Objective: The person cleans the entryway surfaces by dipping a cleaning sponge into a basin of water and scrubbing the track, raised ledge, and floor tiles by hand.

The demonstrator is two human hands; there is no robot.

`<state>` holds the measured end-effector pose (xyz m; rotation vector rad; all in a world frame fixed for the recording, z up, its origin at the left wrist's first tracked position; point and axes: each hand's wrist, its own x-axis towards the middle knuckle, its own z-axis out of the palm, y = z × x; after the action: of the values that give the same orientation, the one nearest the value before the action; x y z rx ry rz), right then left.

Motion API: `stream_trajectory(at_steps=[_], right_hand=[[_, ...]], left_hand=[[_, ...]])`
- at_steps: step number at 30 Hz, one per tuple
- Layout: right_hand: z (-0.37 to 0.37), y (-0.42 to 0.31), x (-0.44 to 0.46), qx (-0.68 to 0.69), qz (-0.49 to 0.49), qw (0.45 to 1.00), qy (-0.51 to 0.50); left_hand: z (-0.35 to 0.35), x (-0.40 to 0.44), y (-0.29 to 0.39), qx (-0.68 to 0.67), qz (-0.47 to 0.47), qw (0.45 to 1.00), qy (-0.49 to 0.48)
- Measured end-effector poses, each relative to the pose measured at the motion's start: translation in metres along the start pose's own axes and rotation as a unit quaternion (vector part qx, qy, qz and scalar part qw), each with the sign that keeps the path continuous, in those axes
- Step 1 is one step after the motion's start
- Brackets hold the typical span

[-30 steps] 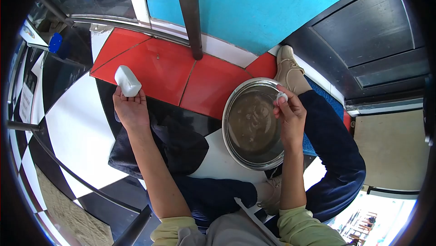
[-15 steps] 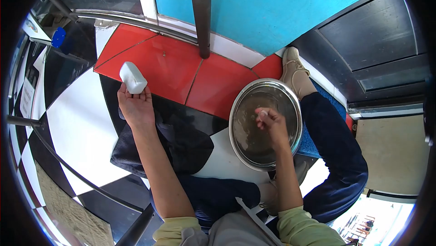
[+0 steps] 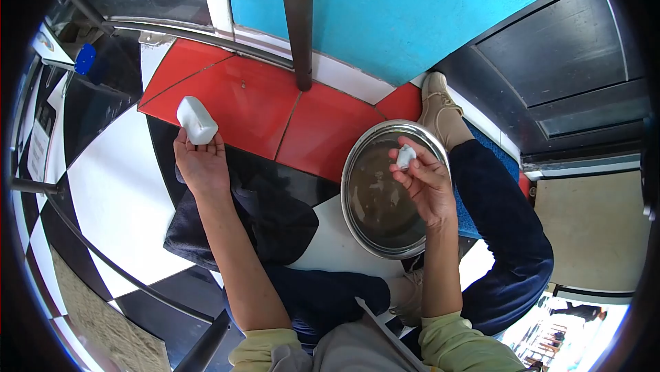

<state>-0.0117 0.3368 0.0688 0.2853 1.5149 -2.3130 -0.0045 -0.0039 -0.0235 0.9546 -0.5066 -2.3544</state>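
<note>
White piece point(image 3: 406, 157) raised — murky basin point(image 3: 345, 190) water point(image 3: 378, 204)

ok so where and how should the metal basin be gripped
Likely best by the metal basin's rim, a hand at each side, coming from the near side. It is round and wide with no handle in sight, and holds murky liquid, so a two-sided grip should keep it level. The right edge sits close to the bent leg.
</note>
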Motion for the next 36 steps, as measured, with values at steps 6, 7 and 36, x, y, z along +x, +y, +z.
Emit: stream_trajectory(at_steps=[6,7,36], right_hand=[[-0.025,0.029,0.013,-0.172,-0.049,0.976,0.125],[-0.031,0.034,0.015,-0.176,-0.056,0.973,0.136],[0.22,0.187,0.282,-0.691,-0.475,0.536,-0.099]], left_hand=[[0.004,-0.003,-0.001,0.001,0.004,1.0,0.019],[0.004,-0.003,-0.001,-0.001,-0.005,1.0,0.017],[0.007,-0.013,0.017,-0.068,-0.007,0.998,0.004]])
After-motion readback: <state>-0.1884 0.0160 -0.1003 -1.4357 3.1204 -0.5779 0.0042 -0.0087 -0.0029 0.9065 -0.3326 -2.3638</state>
